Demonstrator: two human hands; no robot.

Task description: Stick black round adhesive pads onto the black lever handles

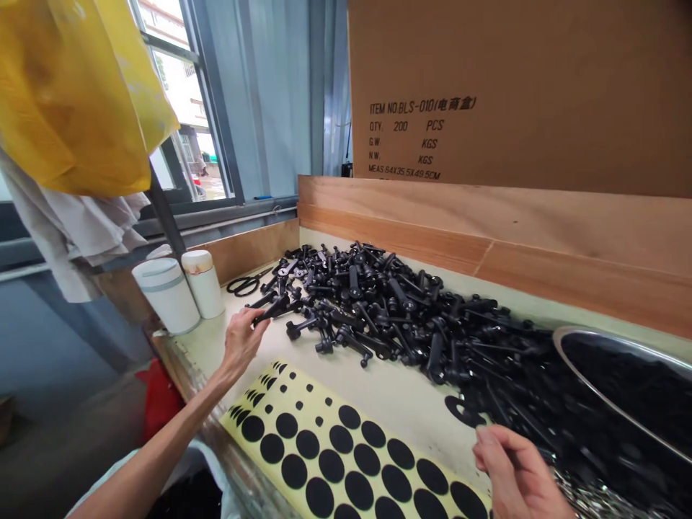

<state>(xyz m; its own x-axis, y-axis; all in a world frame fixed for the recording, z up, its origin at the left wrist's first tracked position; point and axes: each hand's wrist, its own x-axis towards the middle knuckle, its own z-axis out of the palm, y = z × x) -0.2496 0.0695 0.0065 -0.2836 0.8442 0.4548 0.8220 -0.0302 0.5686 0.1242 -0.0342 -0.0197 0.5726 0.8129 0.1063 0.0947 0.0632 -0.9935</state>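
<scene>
In the head view, the left hand pinched a black plastic clamping lever at the end of a heap of similar levers on the bench. The right hand, well apart, hung blurred beside the heap, its grip impossible to tell. A steel bowl held more black parts; black round stickers on yellow backing lay near both hands.

"What's the left hand doing?"

"Fingers on a black lever bolt, at the edge of the heap of bolts."

"The right hand?"

"Open, between a dotted yellow sheet and a steel bowl."
</scene>
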